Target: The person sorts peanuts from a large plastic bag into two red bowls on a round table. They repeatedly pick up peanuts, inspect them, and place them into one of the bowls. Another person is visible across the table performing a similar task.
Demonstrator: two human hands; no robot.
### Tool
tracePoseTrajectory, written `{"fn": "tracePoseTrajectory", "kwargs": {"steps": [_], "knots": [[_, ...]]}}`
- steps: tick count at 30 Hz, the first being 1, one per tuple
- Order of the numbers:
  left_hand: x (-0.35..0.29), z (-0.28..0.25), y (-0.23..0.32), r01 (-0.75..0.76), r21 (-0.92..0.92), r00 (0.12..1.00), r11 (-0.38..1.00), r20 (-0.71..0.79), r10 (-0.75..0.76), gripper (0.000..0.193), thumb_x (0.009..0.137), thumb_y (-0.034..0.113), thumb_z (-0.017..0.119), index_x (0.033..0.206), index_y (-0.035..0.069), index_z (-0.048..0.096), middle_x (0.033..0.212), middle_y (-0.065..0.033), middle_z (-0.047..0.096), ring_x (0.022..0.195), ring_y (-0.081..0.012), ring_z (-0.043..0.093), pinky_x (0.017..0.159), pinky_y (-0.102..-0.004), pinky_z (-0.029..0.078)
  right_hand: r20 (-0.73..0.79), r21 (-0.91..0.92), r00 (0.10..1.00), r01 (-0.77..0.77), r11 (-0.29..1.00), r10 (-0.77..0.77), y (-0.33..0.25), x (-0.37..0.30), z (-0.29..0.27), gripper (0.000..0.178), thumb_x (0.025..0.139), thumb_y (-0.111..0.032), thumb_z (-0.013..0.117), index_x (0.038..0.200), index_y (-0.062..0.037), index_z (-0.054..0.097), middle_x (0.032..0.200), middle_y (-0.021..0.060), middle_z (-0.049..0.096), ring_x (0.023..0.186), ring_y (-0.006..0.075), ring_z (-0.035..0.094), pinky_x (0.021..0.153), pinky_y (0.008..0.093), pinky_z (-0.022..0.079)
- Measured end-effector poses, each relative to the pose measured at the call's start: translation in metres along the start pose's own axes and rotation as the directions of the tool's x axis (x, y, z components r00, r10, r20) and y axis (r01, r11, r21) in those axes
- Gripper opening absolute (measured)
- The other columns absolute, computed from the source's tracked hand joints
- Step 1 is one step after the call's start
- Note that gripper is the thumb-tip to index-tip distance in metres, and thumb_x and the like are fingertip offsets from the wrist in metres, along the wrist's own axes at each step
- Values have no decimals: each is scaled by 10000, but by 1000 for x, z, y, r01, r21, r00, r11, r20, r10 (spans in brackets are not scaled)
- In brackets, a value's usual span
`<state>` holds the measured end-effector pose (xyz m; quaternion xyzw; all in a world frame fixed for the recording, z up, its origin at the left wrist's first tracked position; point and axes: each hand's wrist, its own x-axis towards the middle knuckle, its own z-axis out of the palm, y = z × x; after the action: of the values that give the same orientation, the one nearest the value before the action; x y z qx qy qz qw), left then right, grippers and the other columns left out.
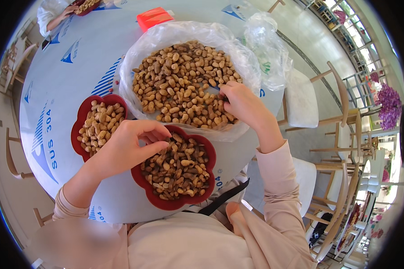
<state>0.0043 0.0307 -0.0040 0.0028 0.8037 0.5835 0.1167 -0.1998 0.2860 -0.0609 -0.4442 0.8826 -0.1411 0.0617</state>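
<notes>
A large heap of unshelled peanuts (184, 76) lies in an opened clear plastic bag (141, 38) on the round table. At the heap's right side, my right hand (240, 101) has its fingertips pinched together on a peanut, mostly hidden by the fingers. My left hand (132, 143) hovers over the upper left rim of a red scalloped bowl (141, 179) of darker, smaller peanuts (177, 170). Its thumb and fingers curl toward each other; whatever they hold is too small to make out. Farther left, a second red bowl (76, 130) contains paler, plumper peanuts (102, 123).
An orange-red box (153, 19) stands beyond the bag, and a crumpled clear plastic bag (269, 49) lies to its right. Another person's hand (67, 11) rests by a red bowl (89, 8) at the far left. Chairs (303, 98) stand at the table's right.
</notes>
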Motion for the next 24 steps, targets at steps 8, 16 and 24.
{"fn": "tracePoseTrajectory", "kwargs": {"steps": [8,16,24], "knots": [[-4,-4,-5,17,-16,999,1000,-36,-18,181,951,65,706,1095,-45,698,957,-72,733,898,-124,696,838,-275,569,-125,466,985,-46,883,118,-3,-11,-10,205,822,-9,736,1016,36,686,939,146,694,773,228,693,728,329,571],[-1,-7,-9,96,-129,995,987,-3,-97,180,976,70,674,1116,-41,692,1005,-70,735,943,-121,700,889,-272,560,-109,688,994,84,721,-11,-42,-28,-24,235,831,-12,767,1049,23,688,951,106,702,786,163,694,734,291,588],[-2,-14,-22,124,-357,991,926,87,-99,209,975,27,648,1164,-54,684,1037,-79,738,949,-126,713,869,-271,576,52,606,900,316,730,-432,-107,-51,-25,296,819,15,719,1114,-5,713,1039,152,723,935,311,702,789,367,577]]}}
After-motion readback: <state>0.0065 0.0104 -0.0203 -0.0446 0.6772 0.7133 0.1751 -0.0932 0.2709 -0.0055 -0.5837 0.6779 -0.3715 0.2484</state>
